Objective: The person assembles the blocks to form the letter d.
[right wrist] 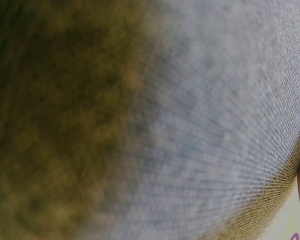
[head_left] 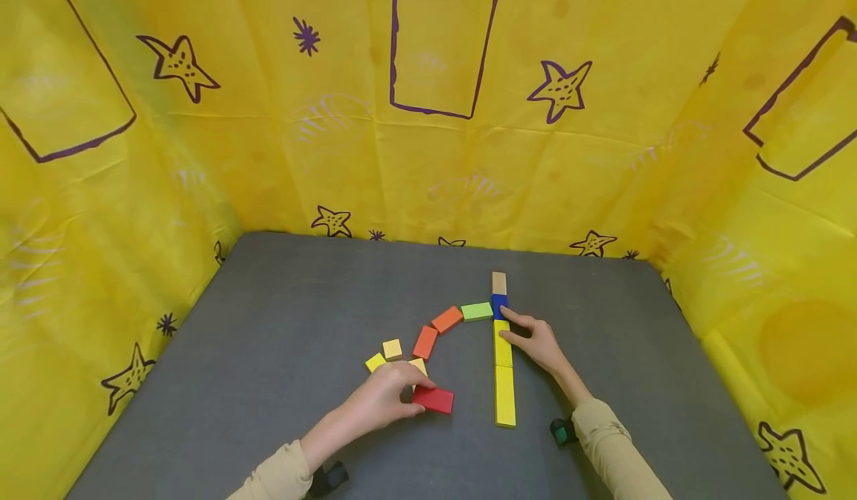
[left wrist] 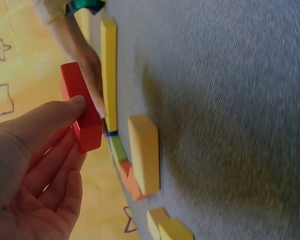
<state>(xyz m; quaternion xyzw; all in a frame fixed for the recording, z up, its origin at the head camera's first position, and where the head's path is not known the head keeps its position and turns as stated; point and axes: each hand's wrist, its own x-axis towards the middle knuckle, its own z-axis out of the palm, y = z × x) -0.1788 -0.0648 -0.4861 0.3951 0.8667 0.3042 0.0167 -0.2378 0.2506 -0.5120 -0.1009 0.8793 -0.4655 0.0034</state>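
My left hand [head_left: 383, 396] pinches a red block [head_left: 437, 401] between thumb and fingers; the left wrist view shows it raised off the mat. My right hand [head_left: 542, 345] reaches to a straight row, its index finger touching the blue block [head_left: 498, 301] and its thumb at the adjoining yellow block [head_left: 503, 353]. A plain wooden block [head_left: 499, 283] tops that row, and another yellow block [head_left: 505, 397] forms its near end. From the blue block a curve runs left: a light green block [head_left: 477, 312], then an orange block [head_left: 447, 319] and an orange-red block [head_left: 425, 343].
Beside the left hand lie a wooden cube [head_left: 392, 348], a yellow block [head_left: 375, 362] and a partly hidden wooden block [head_left: 418, 365]. Patterned yellow cloth [head_left: 442, 172] surrounds the dark grey mat [head_left: 301, 292]. Mostly blurred mat and shadow fill the right wrist view.
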